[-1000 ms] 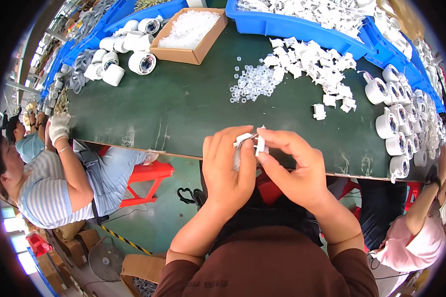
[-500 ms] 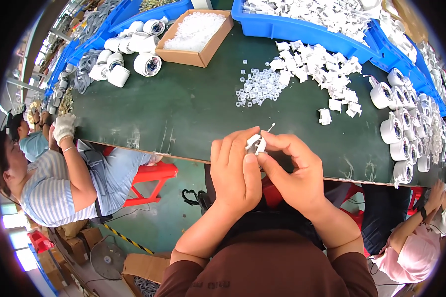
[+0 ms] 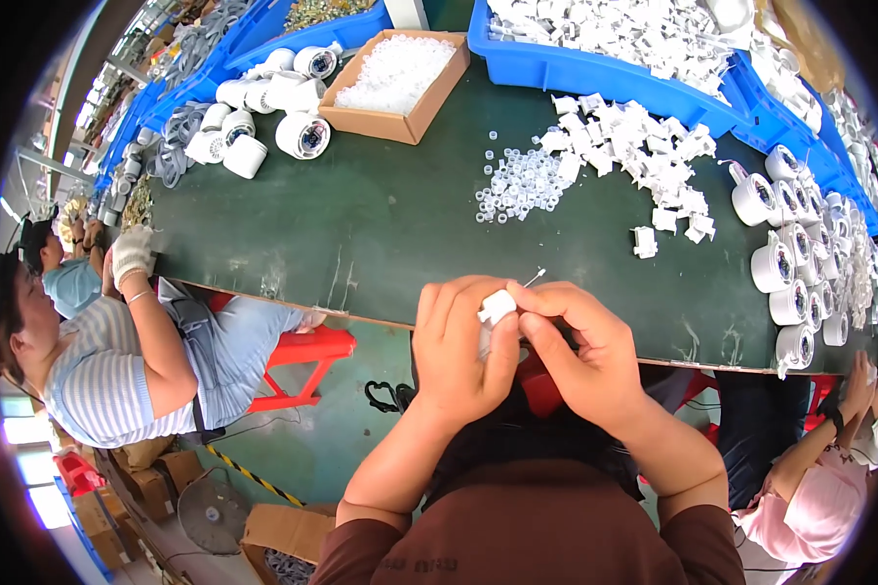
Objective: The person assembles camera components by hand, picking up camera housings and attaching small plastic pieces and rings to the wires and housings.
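Note:
Close to the front edge of the green-topped table, my left hand (image 3: 463, 353) pinches a small white plastic piece (image 3: 498, 308) between thumb and fingers. My right hand (image 3: 585, 356) is closed right beside it, thumb and forefinger pressed together. A thin rod with a pale tip (image 3: 537, 277) pokes out past the right fingertips; its other end is hidden. Beyond my hands lie a pile of white plastic pieces (image 3: 634, 146), a single loose piece (image 3: 645, 243), and a scatter of small clear rings (image 3: 525, 183).
A cardboard box of translucent parts (image 3: 415, 122) and a blue bin of white parts (image 3: 556, 66) stand at the back. White round housings sit left (image 3: 302, 135) and right (image 3: 773, 267). A co-worker (image 3: 117, 361) sits left by a red stool (image 3: 312, 346); another person's arm (image 3: 815, 429) is right.
The white piece has turned in my left fingers, showing a broader face. My right fingers have closed in, and the second white bit at my right thumb is out of sight.

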Action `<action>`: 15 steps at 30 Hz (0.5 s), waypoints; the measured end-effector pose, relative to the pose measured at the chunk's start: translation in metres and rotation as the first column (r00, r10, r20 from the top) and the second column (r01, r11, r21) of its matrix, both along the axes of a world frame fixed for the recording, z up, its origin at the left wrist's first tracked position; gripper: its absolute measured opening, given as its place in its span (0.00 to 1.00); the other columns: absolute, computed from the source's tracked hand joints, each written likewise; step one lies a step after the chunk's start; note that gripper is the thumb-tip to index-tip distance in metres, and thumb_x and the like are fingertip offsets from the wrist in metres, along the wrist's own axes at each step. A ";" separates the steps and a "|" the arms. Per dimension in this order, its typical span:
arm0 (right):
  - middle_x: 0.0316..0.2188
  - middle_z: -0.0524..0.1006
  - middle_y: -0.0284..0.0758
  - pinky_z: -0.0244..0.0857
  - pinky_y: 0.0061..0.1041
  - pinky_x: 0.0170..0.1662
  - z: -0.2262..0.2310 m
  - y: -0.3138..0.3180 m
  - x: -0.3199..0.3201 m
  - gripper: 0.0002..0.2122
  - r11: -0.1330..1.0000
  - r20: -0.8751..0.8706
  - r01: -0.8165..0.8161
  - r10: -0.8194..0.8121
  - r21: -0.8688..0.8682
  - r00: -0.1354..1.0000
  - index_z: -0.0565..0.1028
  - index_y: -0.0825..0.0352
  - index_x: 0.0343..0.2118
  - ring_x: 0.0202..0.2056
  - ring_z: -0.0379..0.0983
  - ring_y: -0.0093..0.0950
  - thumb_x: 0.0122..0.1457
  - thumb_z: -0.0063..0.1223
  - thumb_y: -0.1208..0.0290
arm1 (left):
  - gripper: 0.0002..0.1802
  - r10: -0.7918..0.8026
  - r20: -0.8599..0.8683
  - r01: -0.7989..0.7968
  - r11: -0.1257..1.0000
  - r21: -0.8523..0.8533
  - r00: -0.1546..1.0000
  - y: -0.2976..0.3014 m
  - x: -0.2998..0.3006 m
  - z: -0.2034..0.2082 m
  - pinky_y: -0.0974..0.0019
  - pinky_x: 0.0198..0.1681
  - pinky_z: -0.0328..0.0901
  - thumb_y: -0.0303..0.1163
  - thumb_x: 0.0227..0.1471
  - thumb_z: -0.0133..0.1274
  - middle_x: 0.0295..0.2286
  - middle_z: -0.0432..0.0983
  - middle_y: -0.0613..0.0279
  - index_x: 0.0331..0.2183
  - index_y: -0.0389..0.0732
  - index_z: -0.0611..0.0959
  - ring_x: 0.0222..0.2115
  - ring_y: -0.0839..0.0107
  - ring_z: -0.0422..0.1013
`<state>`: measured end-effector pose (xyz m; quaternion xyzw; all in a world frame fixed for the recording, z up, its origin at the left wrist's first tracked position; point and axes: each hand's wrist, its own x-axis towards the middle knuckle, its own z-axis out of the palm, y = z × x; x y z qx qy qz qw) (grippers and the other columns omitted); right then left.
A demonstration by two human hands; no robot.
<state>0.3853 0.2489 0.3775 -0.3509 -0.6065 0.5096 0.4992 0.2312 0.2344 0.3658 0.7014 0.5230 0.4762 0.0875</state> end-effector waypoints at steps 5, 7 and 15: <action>0.36 0.79 0.31 0.69 0.20 0.36 0.020 0.048 0.018 0.06 0.966 0.087 -0.125 0.148 -0.224 0.985 0.79 0.70 0.43 0.33 0.74 0.19 0.64 0.54 0.77 | 0.15 0.043 -0.081 -0.040 0.998 0.040 0.996 0.002 -0.016 0.008 0.59 0.38 0.65 0.28 0.51 0.57 0.36 0.78 0.55 0.42 0.36 0.80 0.33 0.56 0.70; 0.34 0.78 0.33 0.68 0.22 0.36 0.010 0.079 0.017 0.04 0.986 0.378 -0.039 -0.026 0.164 0.925 0.79 0.68 0.38 0.32 0.74 0.23 0.61 0.57 0.78 | 0.13 -0.001 -0.122 -0.006 0.998 -0.063 0.993 0.004 -0.017 0.018 0.58 0.38 0.65 0.26 0.52 0.56 0.38 0.79 0.53 0.42 0.35 0.82 0.34 0.55 0.71; 0.31 0.71 0.38 0.66 0.37 0.41 -0.021 0.116 -0.008 0.03 0.680 0.634 -0.275 -0.355 0.679 0.686 0.75 0.65 0.29 0.38 0.69 0.40 0.52 0.57 0.74 | 0.16 -0.021 -0.201 0.014 0.999 -0.036 0.979 0.012 -0.010 0.018 0.57 0.38 0.65 0.30 0.50 0.59 0.36 0.79 0.56 0.43 0.38 0.82 0.33 0.55 0.71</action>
